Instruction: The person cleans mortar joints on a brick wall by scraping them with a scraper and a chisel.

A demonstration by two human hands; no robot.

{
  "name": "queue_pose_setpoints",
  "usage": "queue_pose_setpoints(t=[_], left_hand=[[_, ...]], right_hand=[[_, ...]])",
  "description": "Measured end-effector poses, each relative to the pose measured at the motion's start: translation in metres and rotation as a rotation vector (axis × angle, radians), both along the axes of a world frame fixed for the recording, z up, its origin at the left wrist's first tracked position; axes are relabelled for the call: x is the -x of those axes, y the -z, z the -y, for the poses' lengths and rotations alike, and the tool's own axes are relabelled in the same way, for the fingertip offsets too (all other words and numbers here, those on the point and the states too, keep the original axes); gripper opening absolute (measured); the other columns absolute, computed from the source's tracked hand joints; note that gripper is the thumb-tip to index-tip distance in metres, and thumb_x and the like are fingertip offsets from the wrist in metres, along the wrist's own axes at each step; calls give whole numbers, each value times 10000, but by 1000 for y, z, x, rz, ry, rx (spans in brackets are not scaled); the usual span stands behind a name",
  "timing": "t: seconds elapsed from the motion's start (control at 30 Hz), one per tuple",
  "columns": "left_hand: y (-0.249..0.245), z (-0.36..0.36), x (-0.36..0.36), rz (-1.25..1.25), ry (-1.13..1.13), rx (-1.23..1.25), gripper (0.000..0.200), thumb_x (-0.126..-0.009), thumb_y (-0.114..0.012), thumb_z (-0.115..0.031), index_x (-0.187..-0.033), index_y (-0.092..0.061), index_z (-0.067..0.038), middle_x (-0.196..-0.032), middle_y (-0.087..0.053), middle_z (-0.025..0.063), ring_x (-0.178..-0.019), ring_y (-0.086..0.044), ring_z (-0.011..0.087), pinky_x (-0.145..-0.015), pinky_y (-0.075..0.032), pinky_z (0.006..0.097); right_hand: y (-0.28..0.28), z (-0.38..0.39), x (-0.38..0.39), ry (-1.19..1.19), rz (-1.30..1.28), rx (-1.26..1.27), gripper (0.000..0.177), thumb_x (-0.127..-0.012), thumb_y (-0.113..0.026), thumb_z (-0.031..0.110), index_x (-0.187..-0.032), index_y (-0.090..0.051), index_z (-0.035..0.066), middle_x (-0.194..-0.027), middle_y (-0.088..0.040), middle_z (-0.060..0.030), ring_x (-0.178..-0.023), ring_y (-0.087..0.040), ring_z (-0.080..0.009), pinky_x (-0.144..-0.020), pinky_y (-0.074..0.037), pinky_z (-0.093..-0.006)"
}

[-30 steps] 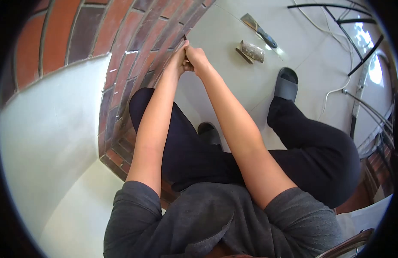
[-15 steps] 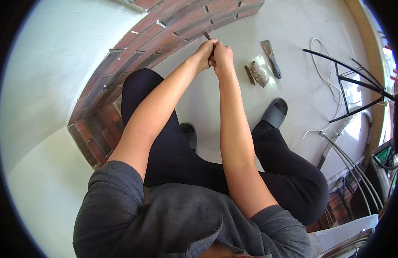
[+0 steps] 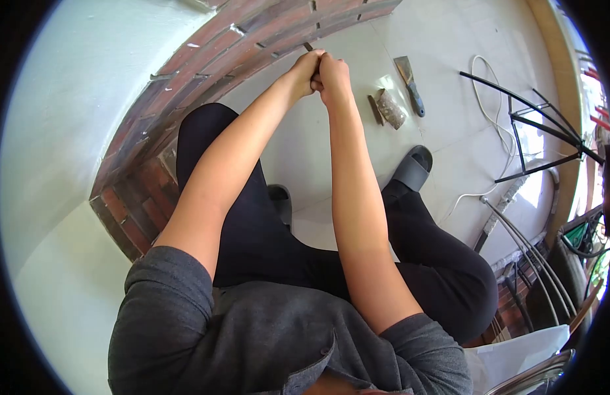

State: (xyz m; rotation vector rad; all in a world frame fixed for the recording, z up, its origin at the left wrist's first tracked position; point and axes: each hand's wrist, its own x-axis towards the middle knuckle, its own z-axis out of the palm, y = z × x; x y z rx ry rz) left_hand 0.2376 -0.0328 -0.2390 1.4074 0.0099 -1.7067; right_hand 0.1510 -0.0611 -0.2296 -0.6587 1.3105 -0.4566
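As arms stretch out, left hand [image 3: 304, 68], right hand [image 3: 332, 76] clasp thin tool [image 3: 308, 47]

A dark grey shirt [image 3: 265, 336] fills the lower middle of the frame, its cloth faded and creased, with a collar fold at the bottom edge. Its short sleeves [image 3: 170, 289] end above the elbows, leaving the arms bare up to the left hand [image 3: 304, 68] and right hand [image 3: 332, 78] at top centre. Black trousers [image 3: 278, 243] cover the legs. A dark grey slide sandal [image 3: 412, 168] with a broad strap shows right of centre. A second sandal [image 3: 279, 201] is mostly hidden at centre.
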Motion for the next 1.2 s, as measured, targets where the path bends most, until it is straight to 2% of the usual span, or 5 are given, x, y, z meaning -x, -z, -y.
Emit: queue_pose_setpoints(t=[0.13, 0.2, 0.27, 1.0, 1.2], left_hand=[[-20, 3, 19, -12, -146, -57, 336, -1051, -410, -384, -805, -509, -177, -632, -521, -7, -416, -431, 125, -360, -341, 278], [-33, 4, 19, -5, -90, -7, 331, -1045, -429, -385, -829, -538, -159, -643, -543, 8, -420, -454, 133, -365, -375, 286], [-36, 5, 15, 31, -91, -9, 327, -1041, -446, -375, -830, -545, -146, -651, -564, 19, -426, -484, 136, -359, -376, 280], [-6, -13, 17, 138, 66, -216, 399, -1073, -370, -449, -971, -542, -103, -789, -614, 84, -588, -596, 217, -456, -475, 360], [76, -59, 46, 164, 234, -328, 440, -1082, -441, -417, -1327, -463, -52, -1069, -652, 143, -818, -691, 276, -685, -625, 473]], right_hand=[[-24, 7, 16, -130, 131, -51, 635, -977, -550, 224, -1381, -365, -231, -743, -553, -56, -551, -513, -140, -439, -404, -319], [-42, 8, 16, -18, 30, 14, 256, -974, -543, 182, -824, -584, -21, -661, -488, -48, -519, -457, -147, -400, -316, -323], [-30, 11, 16, -118, 83, 26, 425, -981, -535, 238, -1072, -630, -166, -776, -611, -105, -560, -537, -164, -437, -422, -338], [-1, -21, 25, -63, 168, -132, 275, -1029, -472, 197, -797, -490, 49, -657, -388, 7, -495, -348, -118, -421, -274, -333], [26, 8, 88, -537, -390, -71, 532, -1006, -545, 453, -974, -736, -44, -814, -759, -172, -633, -716, -262, -615, -567, -382]])
